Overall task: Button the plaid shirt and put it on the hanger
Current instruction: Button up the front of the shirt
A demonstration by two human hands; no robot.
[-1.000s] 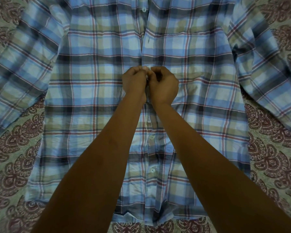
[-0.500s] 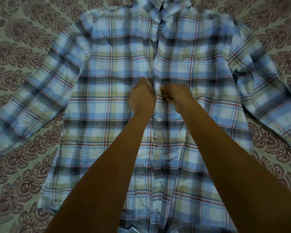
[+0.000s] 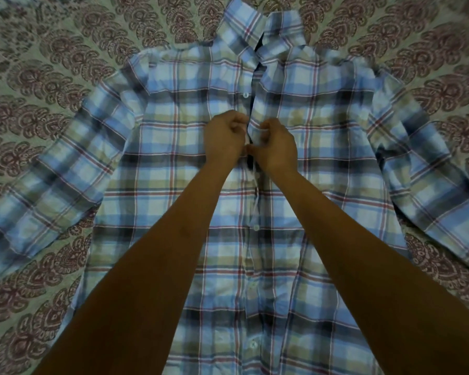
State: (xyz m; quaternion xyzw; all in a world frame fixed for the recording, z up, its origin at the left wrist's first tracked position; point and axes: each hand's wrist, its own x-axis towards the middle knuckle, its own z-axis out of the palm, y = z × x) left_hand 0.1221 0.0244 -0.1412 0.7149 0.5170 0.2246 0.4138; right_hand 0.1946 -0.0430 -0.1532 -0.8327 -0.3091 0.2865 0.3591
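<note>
A blue, olive and red plaid shirt [image 3: 173, 163] lies flat, front up, on a patterned bedspread, sleeves spread to both sides and collar at the top. My left hand [image 3: 224, 140] pinches the left edge of the front placket at chest height. Right beside it, my right hand [image 3: 275, 147] pinches the right edge, and the two hands touch over the placket. Below them the front is closed, with white buttons [image 3: 256, 227] showing down the middle. Above them the placket gapes open up to the collar [image 3: 257, 31], with one white button [image 3: 245, 95] loose on the left edge. No hanger is in view.
The bedspread [image 3: 52, 50], pale with dark red floral motifs, surrounds the shirt on all sides. The left sleeve [image 3: 52, 180] and right sleeve [image 3: 431, 185] angle outward and down over it. My forearms cross the lower half of the shirt.
The view has tilted up, so the collar and shoulders now show. Both hands have moved a step higher along the placket toward the collar, still pinching its two edges together.
</note>
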